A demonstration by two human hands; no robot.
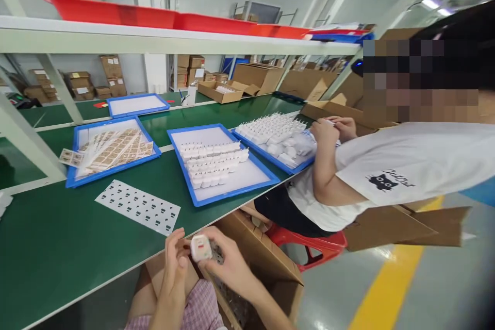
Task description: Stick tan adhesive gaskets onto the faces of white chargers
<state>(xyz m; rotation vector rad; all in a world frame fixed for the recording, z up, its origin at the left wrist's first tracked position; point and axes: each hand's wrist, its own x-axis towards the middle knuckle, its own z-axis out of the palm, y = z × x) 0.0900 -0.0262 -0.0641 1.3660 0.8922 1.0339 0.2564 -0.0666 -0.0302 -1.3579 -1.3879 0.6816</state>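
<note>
Green counter (pixel 58 252) surface extends left of the printed sticker sheet (pixel 138 207), whose lower right corner nears the front edge. Blue-rimmed tray (pixel 251 178) further right; its right corner nearly meets that edge. Left hand (pixel 176 268): grip loose, fingers raised; contact unclear. White charger (pixel 201 249): between hands, just beside the edge. Right hand (pixel 231 263): grip pinching it, thumb against fingers. Cardboard box (pixel 270 258) below, right.

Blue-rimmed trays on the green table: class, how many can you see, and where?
4: the back tray, the left tray holding brown sheets, the middle tray with rows of white pieces, and the right tray. Others may be hidden underneath.
</note>
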